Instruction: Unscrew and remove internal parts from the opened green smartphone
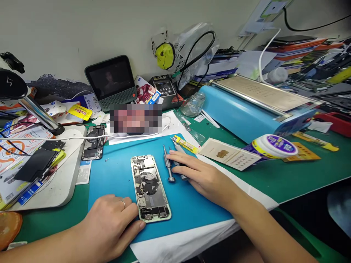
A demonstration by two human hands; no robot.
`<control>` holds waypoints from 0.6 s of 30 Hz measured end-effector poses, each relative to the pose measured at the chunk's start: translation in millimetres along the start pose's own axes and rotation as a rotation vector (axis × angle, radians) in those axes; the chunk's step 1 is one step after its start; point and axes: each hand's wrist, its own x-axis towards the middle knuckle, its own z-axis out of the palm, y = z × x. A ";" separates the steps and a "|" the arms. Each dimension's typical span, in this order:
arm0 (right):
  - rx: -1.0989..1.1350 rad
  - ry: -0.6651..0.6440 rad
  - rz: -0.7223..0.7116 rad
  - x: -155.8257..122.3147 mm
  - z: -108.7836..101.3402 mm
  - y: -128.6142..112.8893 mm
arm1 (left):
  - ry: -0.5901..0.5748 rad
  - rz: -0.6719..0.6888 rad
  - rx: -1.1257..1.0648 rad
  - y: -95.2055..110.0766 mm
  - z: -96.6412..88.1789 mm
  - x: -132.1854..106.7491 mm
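An opened smartphone (pixel 150 190) lies on the blue mat (pixel 115 182), its circuit board, battery area and a round black coil-like part exposed. My left hand (pixel 115 223), fingers curled and a ring on one, grips at the phone's lower left corner with thumb and forefinger. Its other fingertips are hidden. To the phone's right, a slim grey screwdriver (pixel 168 166) lies on the mat. Over a second grey screwdriver (pixel 184 177) beside it rests my right hand (pixel 200 173), fingers stretched out and touching the tools; the hand partly covers that second one.
Another opened phone (pixel 93 142) lies at the mat's upper left. A yellow cutter knife (pixel 185 143), a card (pixel 229 153) and a white-lidded tub (pixel 274 146) stand to the right. Behind are a blue heating-plate machine (pixel 238 109), a glass jar (pixel 192 104) and a smart display (pixel 111 82). A white cable (pixel 82 138) crosses left.
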 end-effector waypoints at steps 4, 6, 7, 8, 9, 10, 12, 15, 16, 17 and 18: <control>-0.030 -0.003 -0.026 1.6 1.6 -0.3 | -0.005 0.000 0.007 1.2 -0.3 -1.4; -0.030 0.018 -0.032 1.6 2.8 0.1 | -0.003 0.001 0.009 1.3 -0.4 -1.6; -0.025 0.024 -0.027 1.0 2.9 1.0 | 0.000 0.001 0.010 1.2 -0.3 -1.6; -0.021 0.029 -0.020 -0.1 2.3 2.4 | 0.004 0.001 0.011 0.9 -0.1 -1.5; -0.021 0.032 -0.014 -1.4 1.1 3.9 | 0.008 0.002 0.012 0.6 0.2 -1.4; -0.025 0.037 -0.009 -2.4 -0.9 4.9 | 0.012 0.001 0.012 0.2 0.5 -1.2; -0.044 0.078 -0.003 -1.3 -6.1 1.3 | 0.017 0.005 0.014 -0.5 1.4 -1.1; -0.043 0.217 0.004 15.7 -8.3 -33.9 | 0.027 0.008 0.027 -1.3 2.8 -1.4; -0.003 0.236 -0.016 25.9 -5.3 -55.9 | 0.034 0.013 0.033 -1.7 3.2 -1.4; 0.080 0.211 -0.082 37.5 0.1 -82.1 | 0.042 0.014 0.043 -2.1 3.5 -1.3; 0.198 0.181 -0.107 49.6 7.6 -111.2 | 0.051 0.016 0.052 -2.7 3.5 -1.0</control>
